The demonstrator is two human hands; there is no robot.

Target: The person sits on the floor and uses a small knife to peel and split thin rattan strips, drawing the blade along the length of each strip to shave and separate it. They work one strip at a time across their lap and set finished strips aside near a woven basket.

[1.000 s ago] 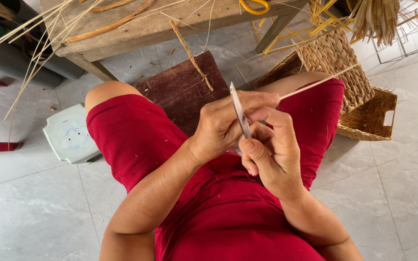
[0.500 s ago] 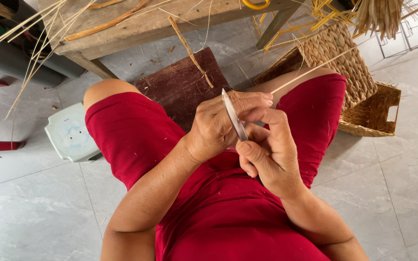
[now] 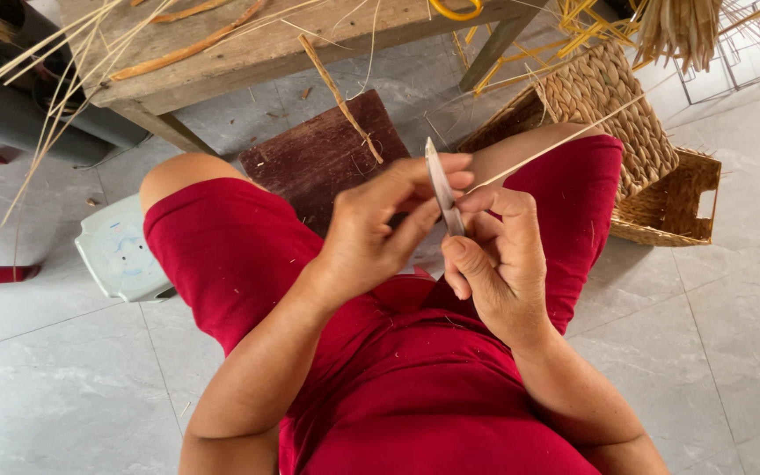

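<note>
A thin blade (image 3: 441,186) is pinched by the right hand (image 3: 496,259); a straw strip (image 3: 573,132) is gripped by the left hand (image 3: 380,230). Woven baskets (image 3: 653,189) are seen beside the knee, contents hidden.

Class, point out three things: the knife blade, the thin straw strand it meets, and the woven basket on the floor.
Knife blade (image 3: 442,189), head view, middle of the flat metal.
Straw strand (image 3: 573,132), head view, mid-length of the pale strand.
Woven basket (image 3: 670,207), head view, its side wall.
</note>
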